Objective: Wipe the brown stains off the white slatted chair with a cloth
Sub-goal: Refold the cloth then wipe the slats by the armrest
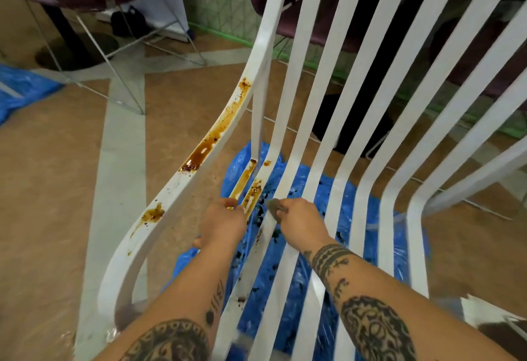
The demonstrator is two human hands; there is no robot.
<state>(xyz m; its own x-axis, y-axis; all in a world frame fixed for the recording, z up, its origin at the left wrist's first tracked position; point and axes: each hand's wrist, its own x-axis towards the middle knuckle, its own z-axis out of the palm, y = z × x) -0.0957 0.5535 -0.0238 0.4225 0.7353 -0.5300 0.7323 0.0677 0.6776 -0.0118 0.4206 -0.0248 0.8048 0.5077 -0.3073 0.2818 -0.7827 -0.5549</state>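
Note:
The white slatted chair (339, 109) fills the view. Brown stains (205, 146) run along its left frame rail, with smaller ones on the two leftmost seat slats (251, 189). My left hand (221, 222) grips a stained slat near the seat bend, fingers curled round it. My right hand (299, 218) pinches a small grey cloth (275, 206) whose tip lies against the neighbouring slat. Most of the cloth is hidden inside the hand.
A blue plastic sheet (288, 289) lies on the floor under the chair, speckled with dark drips. More blue plastic (20, 86) lies at the far left. Dark purple chairs with wire legs (114, 55) stand behind on the tan floor.

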